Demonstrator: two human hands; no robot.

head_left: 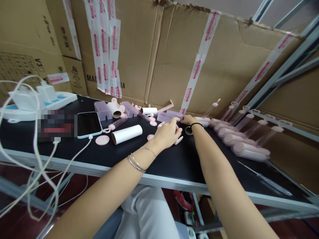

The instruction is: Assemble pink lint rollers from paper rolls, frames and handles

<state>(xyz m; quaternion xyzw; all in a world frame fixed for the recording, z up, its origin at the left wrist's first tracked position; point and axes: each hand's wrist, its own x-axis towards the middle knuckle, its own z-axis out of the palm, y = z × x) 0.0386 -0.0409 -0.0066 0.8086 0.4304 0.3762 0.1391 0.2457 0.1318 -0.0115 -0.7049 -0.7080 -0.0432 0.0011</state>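
Observation:
My left hand is over the middle of the black table, its fingers bent and bunched; whatever may be in them is hidden. Small pale pink parts lie close under and beside it. Just to the right, my right hand reaches toward the back, its fingertips mostly out of sight beside a translucent purple trough-shaped piece. Below my right wrist shows the open end of a cardboard tube. A white paper-covered tube and a flat pink disc lie left of my hands.
Several pink-purple rollers with handles stand in a row at the right. A thin clear-handled tool lies near the front edge. Leftward are a charging phone, cables and a power strip. Cardboard walls the back.

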